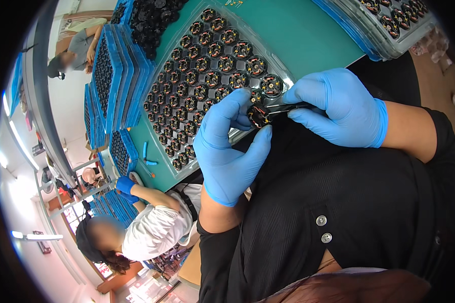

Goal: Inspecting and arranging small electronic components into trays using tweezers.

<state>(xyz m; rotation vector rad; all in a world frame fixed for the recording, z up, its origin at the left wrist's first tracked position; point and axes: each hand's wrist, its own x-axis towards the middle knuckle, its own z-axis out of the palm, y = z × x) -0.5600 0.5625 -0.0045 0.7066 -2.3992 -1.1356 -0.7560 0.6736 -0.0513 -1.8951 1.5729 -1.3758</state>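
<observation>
A small round black part (pixel 258 114) with copper-coloured windings sits between both hands, just above the near edge of the green tabletop (pixel 308 35) and in front of the person's black shirt. The left hand (pixel 227 146), in a blue glove, has its grip closed on this part, with the thumb under it and the fingers curled over it. The right hand (pixel 338 108), also in a blue glove, has its grip closed on thin dark tweezers (pixel 287 107), and the tips of the tweezers touch the part.

Just beyond the hands lies a clear plastic tray (pixel 288 81) full of the same round parts in rows. On its left stand blue stacked trays (pixel 114 76), and a loose heap of black parts (pixel 151 17) lies at the far end. Another tray (pixel 389 30) sits at the far right. Further left, a second person in a white shirt (pixel 151 227) works at the same tabletop with blue gloves.
</observation>
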